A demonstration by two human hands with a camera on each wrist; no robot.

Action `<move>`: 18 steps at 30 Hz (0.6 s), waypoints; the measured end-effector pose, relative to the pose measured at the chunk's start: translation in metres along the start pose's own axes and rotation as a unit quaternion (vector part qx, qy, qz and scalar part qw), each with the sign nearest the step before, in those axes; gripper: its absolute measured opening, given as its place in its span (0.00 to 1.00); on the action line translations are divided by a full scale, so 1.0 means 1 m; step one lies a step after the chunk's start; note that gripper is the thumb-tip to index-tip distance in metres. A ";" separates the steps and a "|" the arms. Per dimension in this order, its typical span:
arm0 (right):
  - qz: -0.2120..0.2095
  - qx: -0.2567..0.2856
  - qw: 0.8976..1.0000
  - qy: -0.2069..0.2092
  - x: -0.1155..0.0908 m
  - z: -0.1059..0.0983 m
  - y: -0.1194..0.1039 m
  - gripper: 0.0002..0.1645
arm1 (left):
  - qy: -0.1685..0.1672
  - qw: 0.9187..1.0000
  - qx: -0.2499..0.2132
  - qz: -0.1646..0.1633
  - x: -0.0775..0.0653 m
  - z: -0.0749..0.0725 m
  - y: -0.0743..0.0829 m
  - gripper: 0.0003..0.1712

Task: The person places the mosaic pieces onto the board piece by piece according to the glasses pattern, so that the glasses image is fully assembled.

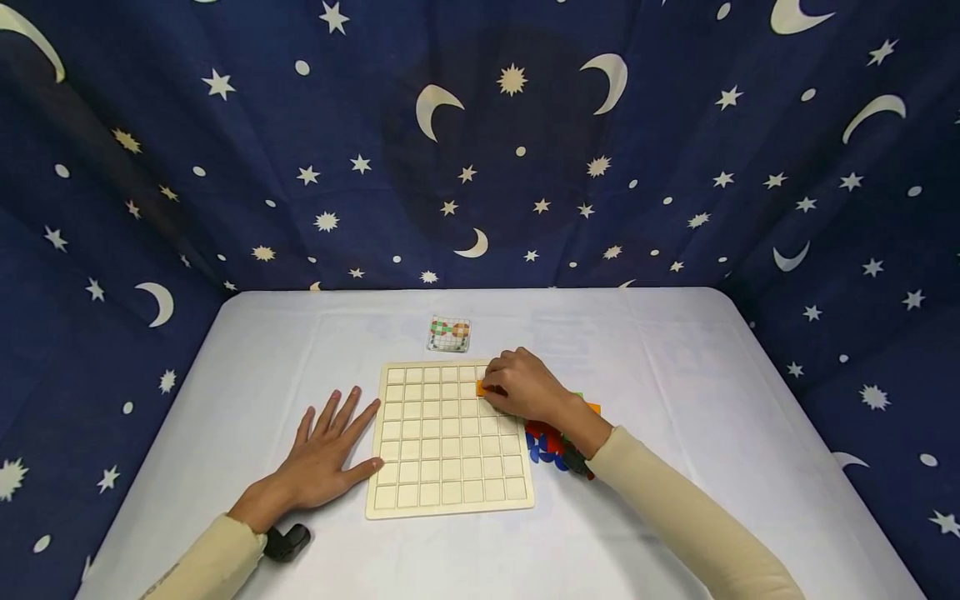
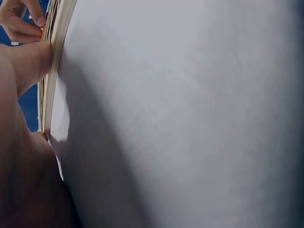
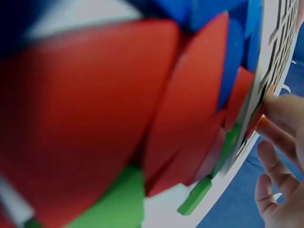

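While your right hand (image 1: 525, 385) bends over a square, cream-coloured board marked with a grid of shallow cells (image 1: 450, 451), its grip is narrow, pinching a small orange piece (image 1: 480, 388). That piece sits toward one o'clock from the board's centre; your fingers cover most of it, so its full outline cannot be told. Your left hand (image 1: 322, 468) lies at nine o'clock, its grip wide, fingers spread and straight, the thumb touching the board's edge.

At three o'clock, partly under your right forearm, you have a heap of flat red, blue, green and orange pieces (image 1: 546, 444), overlapping, some with curved edges. A small, square card printed with a coloured pattern (image 1: 449, 334) lies apart from the board at twelve o'clock.

Everything rests on a tabletop covered in white cloth (image 1: 660, 375), lightly creased. Beyond it and along both sides hangs navy fabric printed with pale moons, stars and dots (image 1: 510, 200).
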State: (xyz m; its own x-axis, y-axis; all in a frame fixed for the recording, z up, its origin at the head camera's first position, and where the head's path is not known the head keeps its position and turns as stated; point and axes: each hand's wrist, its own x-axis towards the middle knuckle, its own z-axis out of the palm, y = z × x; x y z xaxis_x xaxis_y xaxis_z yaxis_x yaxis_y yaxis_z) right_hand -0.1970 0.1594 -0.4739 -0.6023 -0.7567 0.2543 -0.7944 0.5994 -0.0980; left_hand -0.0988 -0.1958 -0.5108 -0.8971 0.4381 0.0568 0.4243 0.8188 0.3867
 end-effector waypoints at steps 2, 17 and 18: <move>0.005 -0.005 1.000 -0.007 -0.001 -0.001 -0.001 0.05 | -0.005 1.000 0.000 -0.003 0.000 -0.003 0.002 0.48; 0.067 0.033 0.997 -0.004 -0.032 -0.018 0.005 0.10 | -0.025 0.999 0.015 -0.018 0.001 -0.007 0.006 0.48; 0.070 0.035 0.997 -0.009 -0.036 -0.019 0.006 0.10 | -0.025 0.999 0.013 -0.017 0.001 -0.007 0.005 0.48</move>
State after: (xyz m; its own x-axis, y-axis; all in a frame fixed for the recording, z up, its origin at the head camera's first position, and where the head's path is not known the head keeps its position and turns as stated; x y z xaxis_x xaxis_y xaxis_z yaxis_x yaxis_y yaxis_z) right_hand -0.1783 0.1949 -0.4651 -0.7079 -0.6722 0.2167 -0.7061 0.6800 -0.1976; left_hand -0.0986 -0.1935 -0.5021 -0.9040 0.4275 -0.0012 0.3979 0.8425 0.3630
